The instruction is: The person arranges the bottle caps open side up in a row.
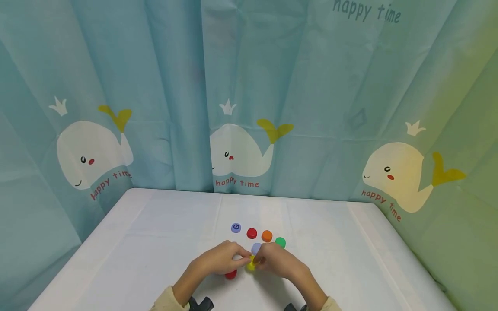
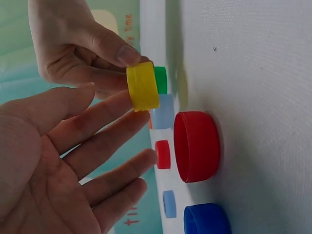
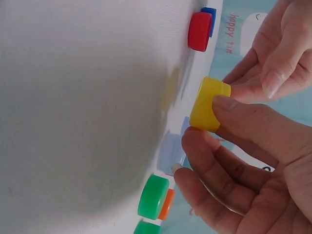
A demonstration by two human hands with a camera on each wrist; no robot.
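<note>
My right hand (image 3: pixel 243 161) pinches a yellow bottle cap (image 3: pixel 207 106) between thumb and fingers, just above the white table. Close on its other side is my left hand (image 2: pixel 73 156), palm showing and fingers stretched out, the fingertips right at the cap's edge. In the head view, the left hand (image 1: pixel 223 258) and right hand (image 1: pixel 278 260) meet around the yellow cap (image 1: pixel 250 264). A red cap (image 2: pixel 197 146) stands on the table below the left fingers, with a dark blue cap (image 2: pixel 207 219) beside it. The head view has the left hand partly covering that red cap (image 1: pixel 231 274).
Beyond the hands, a light blue cap (image 1: pixel 256 248), a green cap (image 1: pixel 280 242), an orange cap (image 1: pixel 266 236), another red cap (image 1: pixel 251 233) and a periwinkle cap (image 1: pixel 236 227) with a dark swirl lie on the white table (image 1: pixel 163 242). A whale-print curtain (image 1: pixel 183 108) hangs behind.
</note>
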